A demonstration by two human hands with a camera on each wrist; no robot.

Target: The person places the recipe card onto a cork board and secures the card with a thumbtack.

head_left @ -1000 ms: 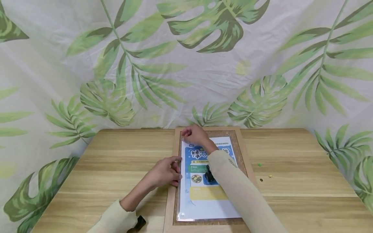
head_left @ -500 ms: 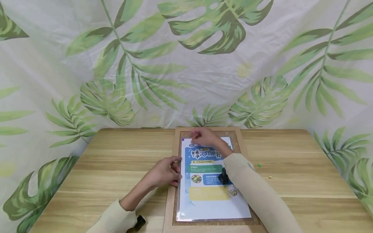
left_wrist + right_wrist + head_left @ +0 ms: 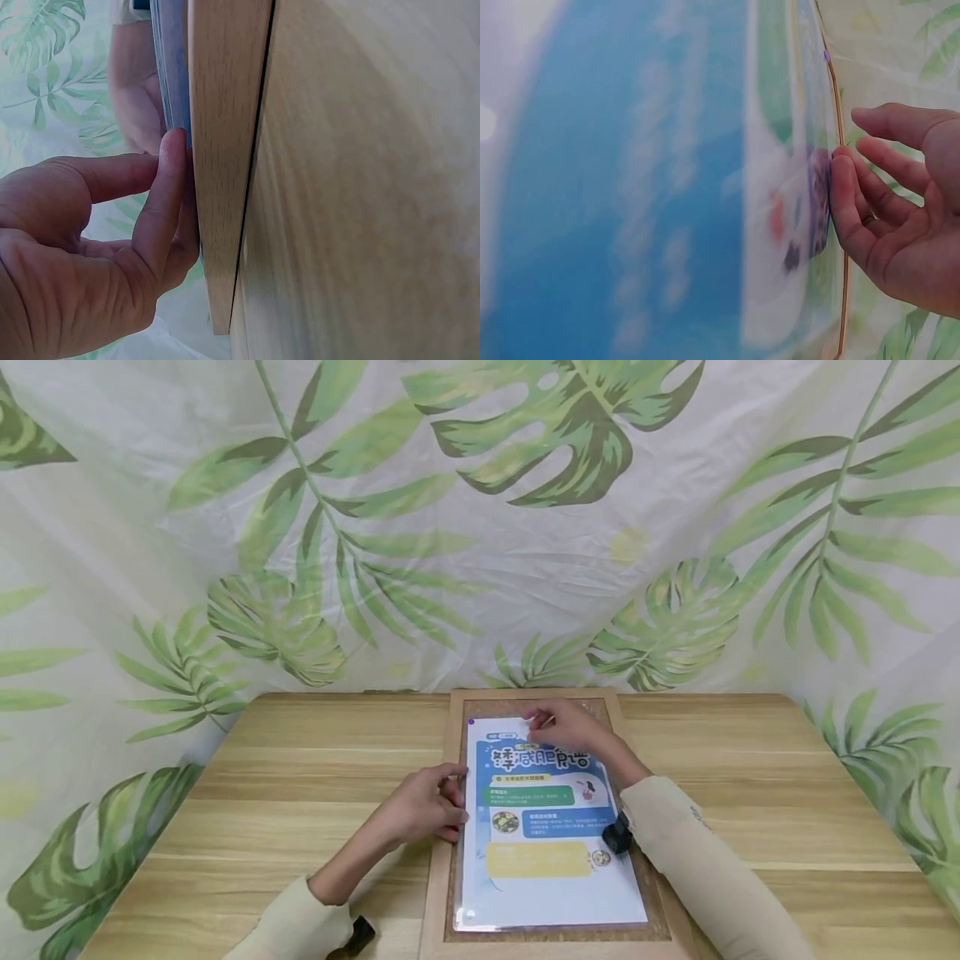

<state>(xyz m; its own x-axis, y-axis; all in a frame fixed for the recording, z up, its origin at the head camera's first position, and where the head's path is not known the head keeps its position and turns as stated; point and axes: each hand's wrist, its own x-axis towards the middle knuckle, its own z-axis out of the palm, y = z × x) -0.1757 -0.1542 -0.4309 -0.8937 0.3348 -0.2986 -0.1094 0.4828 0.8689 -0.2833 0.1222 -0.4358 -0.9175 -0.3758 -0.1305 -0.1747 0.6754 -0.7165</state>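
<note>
A laminated printed poster [image 3: 555, 897] in blue, green and yellow lies on a cork board with a wooden frame [image 3: 442, 893]. A small purple pushpin [image 3: 471, 722] sits at the poster's upper left corner. My left hand [image 3: 423, 802] rests against the left edge of the poster, fingertips [image 3: 174, 146] touching between sheet and frame, thumb and fingers apart from each other. Over the upper part of the poster is my right hand [image 3: 570, 727], its loosely bent fingers [image 3: 842, 176] at the sheet and nothing visible held in them.
The wooden table [image 3: 315, 752] extends on both sides of the board. Behind it hangs a leaf-print cloth [image 3: 525, 552]. Black wrist cameras [image 3: 617, 835] show at both sleeves. My right sleeve [image 3: 705, 860] crosses the table's right part, covering the small coloured bits there.
My right hand has moved right from the poster's upper left corner along its top, uncovering the purple pushpin and more print. The left hand has stayed in place.
</note>
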